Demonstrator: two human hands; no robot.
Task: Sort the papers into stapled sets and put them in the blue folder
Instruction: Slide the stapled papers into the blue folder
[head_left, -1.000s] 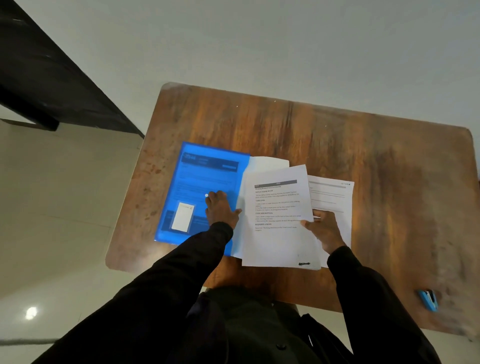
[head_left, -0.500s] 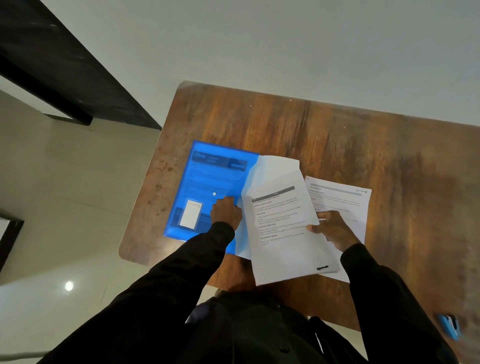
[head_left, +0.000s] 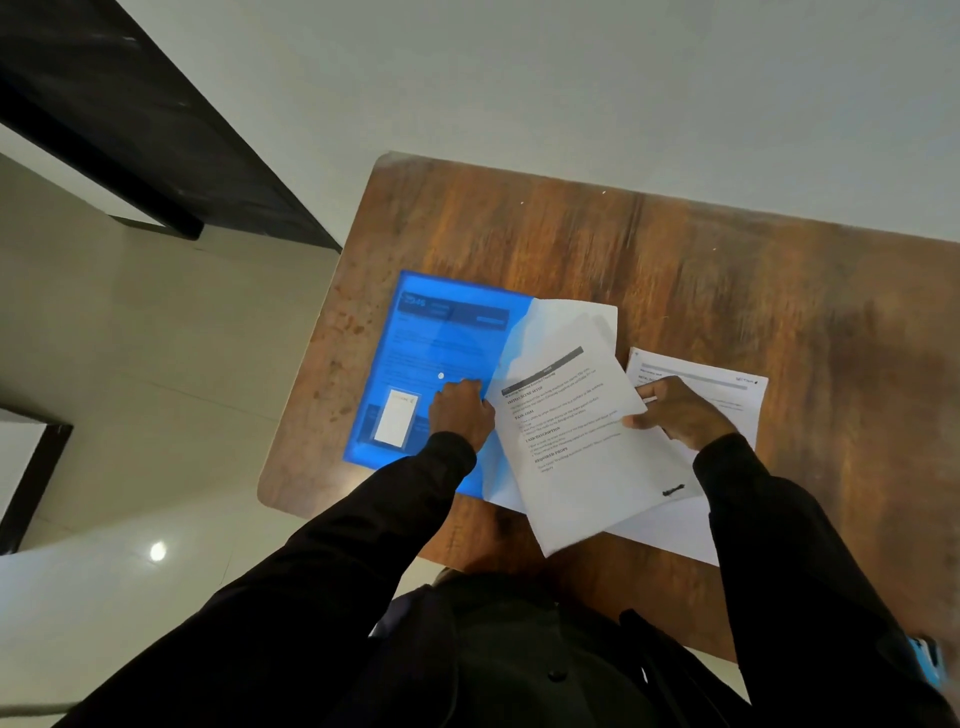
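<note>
A translucent blue folder (head_left: 441, 338) lies flat left of centre, a printed page showing through its cover and a white card at its lower left. A blank sheet (head_left: 563, 322) juts from its right edge. Over that, a printed paper (head_left: 582, 467) with a dark mark near its lower right corner sits at centre, tilted counter-clockwise, its right edge pinched by the right hand (head_left: 680, 415). A second paper (head_left: 727, 392) lies flat at right, partly beneath it.

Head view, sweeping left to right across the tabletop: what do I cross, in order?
In order: blue folder → left hand resting on it → printed paper set held by the right hand → flat sheet on the table → small blue object at the right edge, too blurred to name.
</note>
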